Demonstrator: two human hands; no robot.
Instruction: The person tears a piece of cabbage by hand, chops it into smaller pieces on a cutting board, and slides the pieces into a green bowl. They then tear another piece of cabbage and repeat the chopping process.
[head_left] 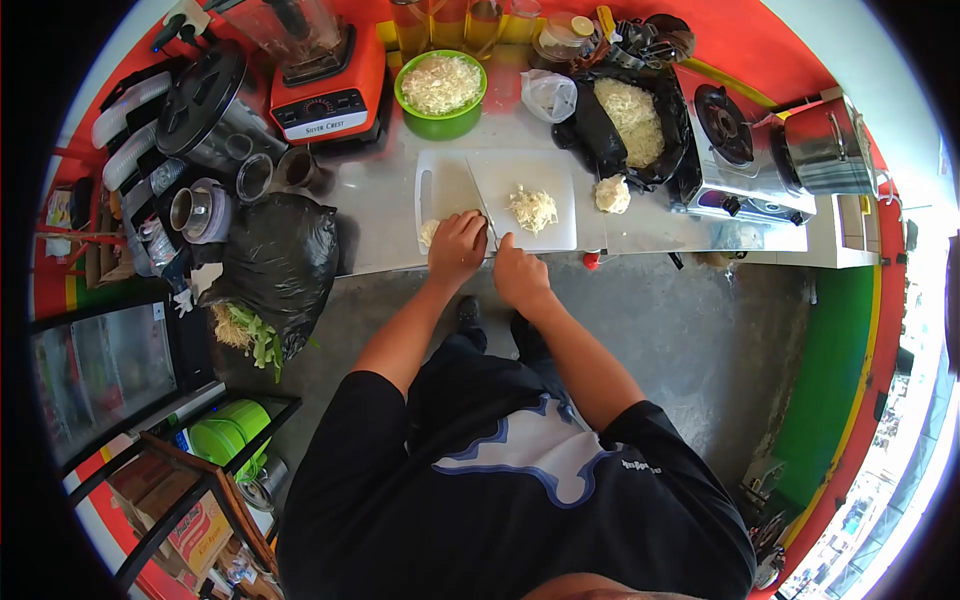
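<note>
A white cutting board (550, 172) lies near the counter's front edge. My right hand (520, 272) is closed round the handle of a knife (481, 195), whose blade points up and left across the board. Just left of the blade, my left hand (458, 245) rests on the board with its fingers bent together; what is under them is mostly hidden. A pale piece (429, 232) shows beside that hand. Right of the knife sits a small heap of pale shreds (533, 209). Off the board's right side stands a whitish lump (612, 194).
Behind the board stand a green bowl of shreds (441, 90) and a red blender (318, 105). An open black bag of shreds (632, 122) and a gas stove (745, 175) are at the right. A full black bag (278, 262) hangs over the left edge.
</note>
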